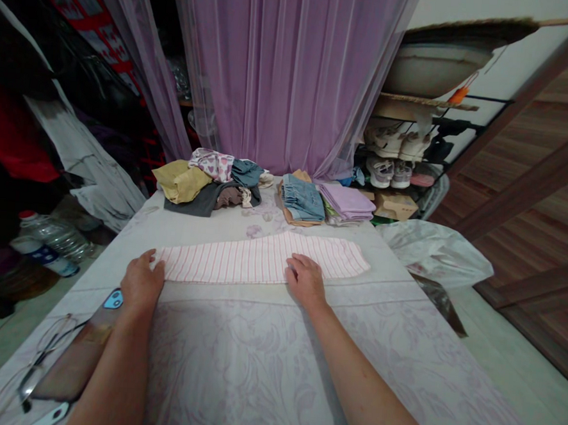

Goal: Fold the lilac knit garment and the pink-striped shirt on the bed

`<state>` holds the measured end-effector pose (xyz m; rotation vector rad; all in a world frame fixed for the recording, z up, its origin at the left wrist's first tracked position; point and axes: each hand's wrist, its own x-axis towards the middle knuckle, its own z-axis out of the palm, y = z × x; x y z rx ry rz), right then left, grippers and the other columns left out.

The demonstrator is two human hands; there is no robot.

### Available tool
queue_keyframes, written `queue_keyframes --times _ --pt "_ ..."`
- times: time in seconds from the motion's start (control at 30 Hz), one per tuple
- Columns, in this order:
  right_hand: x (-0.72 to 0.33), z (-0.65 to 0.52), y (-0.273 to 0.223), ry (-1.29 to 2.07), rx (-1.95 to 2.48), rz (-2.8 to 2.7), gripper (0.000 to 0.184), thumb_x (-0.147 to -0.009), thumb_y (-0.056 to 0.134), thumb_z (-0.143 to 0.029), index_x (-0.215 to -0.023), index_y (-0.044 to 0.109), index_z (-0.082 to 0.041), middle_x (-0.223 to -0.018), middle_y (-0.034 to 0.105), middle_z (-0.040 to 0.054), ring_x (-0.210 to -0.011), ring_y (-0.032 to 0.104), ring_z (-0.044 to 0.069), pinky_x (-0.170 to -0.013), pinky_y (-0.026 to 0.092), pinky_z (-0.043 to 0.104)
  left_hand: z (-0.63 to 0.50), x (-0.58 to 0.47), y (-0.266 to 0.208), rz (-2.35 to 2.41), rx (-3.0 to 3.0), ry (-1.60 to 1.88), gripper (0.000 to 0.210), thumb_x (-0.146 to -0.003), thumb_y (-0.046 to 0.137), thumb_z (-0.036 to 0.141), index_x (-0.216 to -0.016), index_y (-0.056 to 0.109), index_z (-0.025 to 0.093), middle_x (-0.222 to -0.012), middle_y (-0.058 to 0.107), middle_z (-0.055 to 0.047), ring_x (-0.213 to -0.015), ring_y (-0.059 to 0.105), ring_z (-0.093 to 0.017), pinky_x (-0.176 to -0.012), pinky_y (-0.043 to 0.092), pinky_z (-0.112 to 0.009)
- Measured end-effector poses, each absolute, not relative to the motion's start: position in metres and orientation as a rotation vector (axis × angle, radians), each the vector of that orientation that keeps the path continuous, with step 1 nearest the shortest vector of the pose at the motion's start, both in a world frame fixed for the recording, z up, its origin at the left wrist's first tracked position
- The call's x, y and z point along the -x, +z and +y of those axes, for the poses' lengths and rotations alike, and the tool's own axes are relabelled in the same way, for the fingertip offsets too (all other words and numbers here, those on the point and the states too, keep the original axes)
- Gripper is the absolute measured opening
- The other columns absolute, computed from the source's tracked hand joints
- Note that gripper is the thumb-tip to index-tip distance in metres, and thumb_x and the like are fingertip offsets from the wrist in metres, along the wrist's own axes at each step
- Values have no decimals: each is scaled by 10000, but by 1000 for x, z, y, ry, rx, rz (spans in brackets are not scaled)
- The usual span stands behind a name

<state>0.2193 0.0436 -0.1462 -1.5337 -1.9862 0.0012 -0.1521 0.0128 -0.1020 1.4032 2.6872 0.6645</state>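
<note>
Head view: striped cloth (pixel 228 260) lies left-to-right, left hand (pixel 142 279) at its left end, right hand (pixel 307 281) past its middle; both curled, any pinch unclear.

Purple curtain (pixel 282 78) across the back, white wall (pixel 529 61), brown wood-grain door (pixel 537 164) at right, dark-framed shoe rack (pixel 488 99), pale floor (pixel 507 345)

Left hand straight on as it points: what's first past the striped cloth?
The left hand would probably meet the yellow garment or dark grey cloth first; exact depth is unclear.
</note>
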Motion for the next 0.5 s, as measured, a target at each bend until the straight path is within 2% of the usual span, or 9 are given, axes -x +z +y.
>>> queue_keyframes --times 0.1,0.23,0.37,0.43,0.5 --pt "-219 44 -146 4 1531 -1988 240 -851 533 -211 -1000 721 -220 -1176 686 75 -1123 591 235 -996 419 398 8 143 -100 2736 -1520 804 448 -905 450 343 -1293 571 154 -1307 548 -174 -1149 568 -303 -955 473 -436" --pt "-221 43 -146 29 1489 -1977 238 -844 545 -217 -998 727 -212 -1167 692 85 -1116 608 234 -995 431 398 11 121 -94 2711 -1770 884 372 -903 456 320 -1185 647 173 -1326 567 -142 -1218 523 -314 -1037 389 -486" --pt "-225 39 -147 130 1316 -2039 184 -832 570 -224 -905 739 -227 -1169 698 72 -1101 622 214 -983 447 374 20 94 -94 2052 -2188 757 250 -869 517 324 -979 715 218 -1071 722 -71 -1050 633 -236 -982 440 -383" --pt "-226 36 -148 163 1243 -2092 151 -819 589 -224 -857 736 -233 -1166 702 64 -1117 613 222 -986 443 390 22 80 -98 1701 -2303 687 213 -863 540 329 -891 725 226 -937 750 -44 -947 666 -206 -918 474 -336" --pt "-226 34 -148 177 1216 -2116 133 -806 609 -222 -854 733 -234 -1171 701 64 -1135 603 236 -992 437 415 21 68 -103 1523 -2384 667 183 -855 570 323 -872 727 231 -907 755 -33 -920 672 -199 -894 480 -332"
